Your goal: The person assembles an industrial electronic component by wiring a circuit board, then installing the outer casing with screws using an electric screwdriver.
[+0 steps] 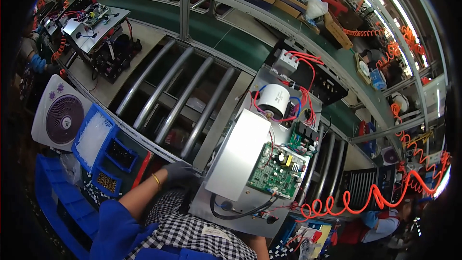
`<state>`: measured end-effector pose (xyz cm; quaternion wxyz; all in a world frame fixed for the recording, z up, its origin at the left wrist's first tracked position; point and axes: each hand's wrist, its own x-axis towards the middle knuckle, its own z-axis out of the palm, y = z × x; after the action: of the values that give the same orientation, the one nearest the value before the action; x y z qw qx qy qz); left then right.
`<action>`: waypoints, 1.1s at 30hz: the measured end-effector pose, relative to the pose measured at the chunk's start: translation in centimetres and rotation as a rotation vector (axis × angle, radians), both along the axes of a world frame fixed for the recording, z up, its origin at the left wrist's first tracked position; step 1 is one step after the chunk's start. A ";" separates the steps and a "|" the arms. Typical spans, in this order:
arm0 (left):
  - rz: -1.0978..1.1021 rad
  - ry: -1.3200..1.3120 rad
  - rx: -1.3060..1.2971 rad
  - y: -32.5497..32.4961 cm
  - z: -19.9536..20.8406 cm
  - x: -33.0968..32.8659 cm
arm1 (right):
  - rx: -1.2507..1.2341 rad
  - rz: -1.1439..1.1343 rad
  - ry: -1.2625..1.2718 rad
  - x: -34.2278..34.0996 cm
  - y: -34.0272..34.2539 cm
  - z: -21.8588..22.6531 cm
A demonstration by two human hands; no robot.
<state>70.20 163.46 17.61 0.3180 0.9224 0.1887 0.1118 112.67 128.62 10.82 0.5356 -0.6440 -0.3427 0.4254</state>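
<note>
A grey metal chassis (pixel 226 198) lies on the roller conveyor in front of me. It carries a plain white cover plate (pixel 238 156), a green circuit board (pixel 276 168), a white cylindrical capacitor (pixel 273 97) and red wiring (pixel 308 101). My left hand (pixel 180 172), in a dark glove with a gold bangle at the wrist, curls onto the chassis's lower left edge. My right forearm (pixel 259 246) passes under the chassis's near edge, and its hand is hidden.
Steel rollers (pixel 183 96) run left of the chassis. Blue parts bins (pixel 103 149) and a white fan-faced unit (pixel 60 118) sit at my left. An orange coiled hose (pixel 365 197) hangs at the right. A second wired chassis (pixel 94 21) lies far left. Other people work nearby.
</note>
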 end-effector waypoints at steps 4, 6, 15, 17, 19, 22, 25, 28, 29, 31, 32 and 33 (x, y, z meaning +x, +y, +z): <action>0.759 0.080 -0.632 10.3 11.9 3.3 | -0.079 -0.020 -0.210 1.4 -2.5 5.4; 0.723 -0.413 -1.099 13.7 15.5 7.1 | -0.110 -0.028 -0.305 2.4 -1.9 7.7; 0.607 -0.477 -1.502 24.6 18.1 18.6 | -0.300 -0.023 -0.719 0.0 0.9 16.4; 0.608 -0.488 -1.533 25.1 17.9 18.6 | -0.345 -0.035 -0.793 -2.0 2.1 17.7; 0.608 -0.497 -1.562 25.0 18.4 18.6 | -0.389 -0.049 -0.865 -3.9 3.7 19.2; 0.648 -0.579 -1.401 24.1 21.7 19.0 | -0.355 -0.165 -0.876 -4.2 2.8 19.1; 0.570 -0.927 -1.023 23.8 25.3 17.0 | 0.167 -0.664 0.540 -4.0 2.8 19.4; 0.286 -0.954 -0.901 21.9 31.2 17.3 | 0.185 -0.951 0.515 -2.2 0.9 19.7; 0.262 -0.800 -0.847 21.8 32.3 16.9 | 0.171 -0.878 0.510 -2.2 2.8 21.0; -0.009 -0.672 -0.738 19.7 34.7 17.9 | 0.238 -0.831 0.481 -2.1 4.2 23.7; -0.239 -0.559 -0.612 18.7 35.8 18.2 | 0.272 -0.843 0.483 -2.0 4.9 24.6; -0.286 -0.408 -0.330 17.8 36.9 18.7 | 0.317 -0.769 0.475 -2.2 5.7 26.1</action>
<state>88.86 181.22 54.47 0.5077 0.8338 0.0047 0.2169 110.49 134.35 36.96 0.8092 -0.5195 -0.0084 0.2743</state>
